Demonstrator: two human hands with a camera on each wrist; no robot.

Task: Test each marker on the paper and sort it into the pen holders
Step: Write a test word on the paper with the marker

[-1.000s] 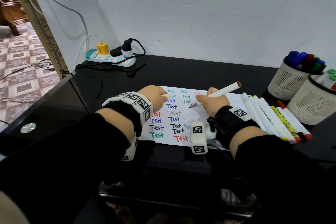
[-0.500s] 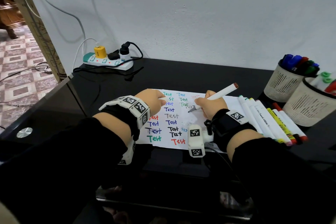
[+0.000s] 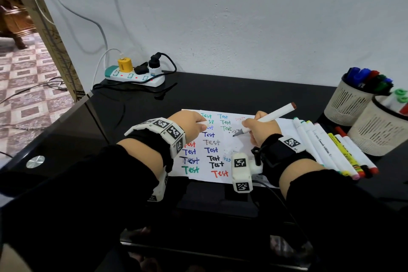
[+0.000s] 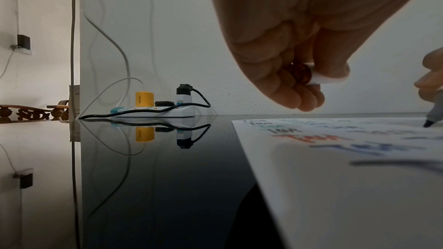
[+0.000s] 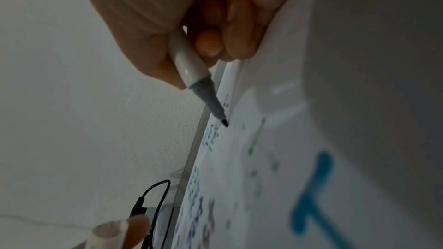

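My right hand [image 3: 257, 129] grips a white marker [image 3: 268, 118] with a brown end, its dark tip [image 5: 225, 122] at the paper [image 3: 237, 150], which carries several coloured "Test" words. My left hand [image 3: 191, 122] rests on the sheet's left part and holds the marker's white cap [image 4: 321, 79] between thumb and curled fingers. A row of white markers [image 3: 326, 148] lies to the right of the paper. Two cream pen holders [image 3: 346, 100] [image 3: 375, 130] stand at the far right with markers in them.
A white power strip [image 3: 134, 76] with plugs and cables sits at the back left of the black glossy table [image 3: 242, 95]. The table's left edge [image 3: 66, 115] drops to a tiled floor. A grey wall rises behind.
The marker tip has crept slightly down and left across the paper while writing. My left hand stays put with the cap.
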